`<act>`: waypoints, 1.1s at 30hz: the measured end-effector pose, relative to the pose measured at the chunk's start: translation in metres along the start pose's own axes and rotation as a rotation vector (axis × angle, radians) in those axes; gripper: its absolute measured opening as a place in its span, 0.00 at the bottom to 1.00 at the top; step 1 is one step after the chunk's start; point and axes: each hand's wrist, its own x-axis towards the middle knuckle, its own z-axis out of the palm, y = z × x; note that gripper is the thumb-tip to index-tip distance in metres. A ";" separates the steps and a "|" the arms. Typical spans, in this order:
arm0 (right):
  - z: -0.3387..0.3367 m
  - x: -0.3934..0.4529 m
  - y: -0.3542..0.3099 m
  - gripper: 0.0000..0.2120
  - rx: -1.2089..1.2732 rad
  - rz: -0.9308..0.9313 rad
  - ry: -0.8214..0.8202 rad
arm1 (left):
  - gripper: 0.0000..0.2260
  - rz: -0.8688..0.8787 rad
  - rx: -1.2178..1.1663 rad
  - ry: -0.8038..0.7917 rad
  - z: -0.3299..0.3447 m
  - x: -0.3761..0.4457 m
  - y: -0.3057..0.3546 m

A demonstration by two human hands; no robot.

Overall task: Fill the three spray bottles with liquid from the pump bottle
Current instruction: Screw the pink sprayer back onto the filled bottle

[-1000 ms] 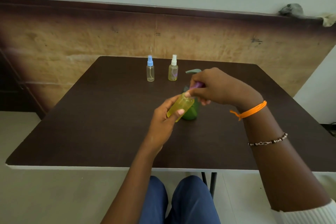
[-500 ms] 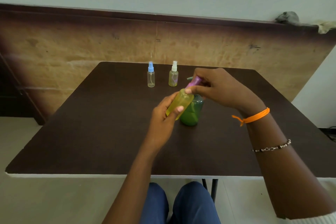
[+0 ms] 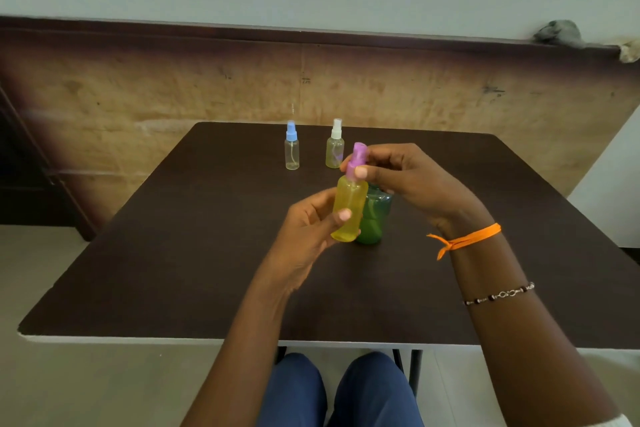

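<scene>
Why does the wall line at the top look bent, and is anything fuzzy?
In the head view the wide lens bows the dark wall strip and the table edge; the light is soft, without glare; the far blue-capped bottle and white-capped bottle look a little soft, while the yellow bottle looks sharp.

The green pump bottle (image 3: 375, 218) stands half hidden behind the yellow spray bottle (image 3: 349, 208) and under the right hand (image 3: 408, 180); its pump head cannot be seen. The right sleeve (image 3: 620, 421) is cut off by the corner.
</scene>
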 end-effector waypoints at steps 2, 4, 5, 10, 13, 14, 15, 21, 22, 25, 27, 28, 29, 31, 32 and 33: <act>0.003 0.001 0.004 0.06 -0.012 0.008 0.076 | 0.15 0.086 0.120 0.064 0.004 0.000 0.001; 0.009 0.003 0.009 0.04 -0.070 0.017 0.183 | 0.18 0.171 0.235 0.137 0.010 0.001 0.002; 0.012 0.004 0.011 0.04 -0.092 0.018 0.234 | 0.17 0.212 0.290 0.165 0.011 0.002 0.000; 0.005 0.003 0.006 0.04 0.039 0.007 0.130 | 0.13 0.055 0.122 0.020 0.010 -0.001 0.000; -0.002 -0.001 0.005 0.10 0.216 0.024 -0.039 | 0.19 -0.105 -0.225 -0.187 0.002 -0.003 0.004; -0.001 -0.001 0.006 0.11 0.234 0.022 -0.042 | 0.21 -0.112 -0.248 -0.214 0.001 -0.001 0.004; 0.001 0.000 0.006 0.12 0.231 0.024 -0.019 | 0.23 -0.106 -0.232 -0.212 0.001 0.001 0.003; 0.008 0.006 0.010 0.03 0.101 0.046 0.210 | 0.11 0.008 0.182 0.008 0.008 0.010 0.006; 0.011 0.007 0.012 0.03 0.056 0.051 0.262 | 0.11 0.033 0.230 0.024 0.009 0.012 0.006; 0.020 0.009 0.014 0.03 -0.079 0.042 0.408 | 0.14 0.085 0.320 0.099 0.013 0.016 0.004; 0.025 0.009 0.015 0.04 -0.144 0.028 0.461 | 0.14 0.140 0.395 0.173 0.014 0.017 0.001; 0.027 0.010 0.016 0.05 -0.159 0.026 0.477 | 0.14 0.175 0.463 0.214 0.013 0.017 -0.001; 0.028 0.010 0.018 0.07 -0.168 0.030 0.487 | 0.15 0.200 0.529 0.248 0.011 0.017 -0.004; 0.030 0.010 0.020 0.10 -0.183 0.031 0.482 | 0.18 0.215 0.584 0.286 0.009 0.016 -0.009; 0.030 0.010 0.020 0.09 -0.186 0.031 0.464 | 0.19 0.209 0.578 0.296 0.009 0.016 -0.011; 0.030 0.011 0.021 0.07 -0.185 0.030 0.444 | 0.18 0.199 0.566 0.304 0.010 0.016 -0.011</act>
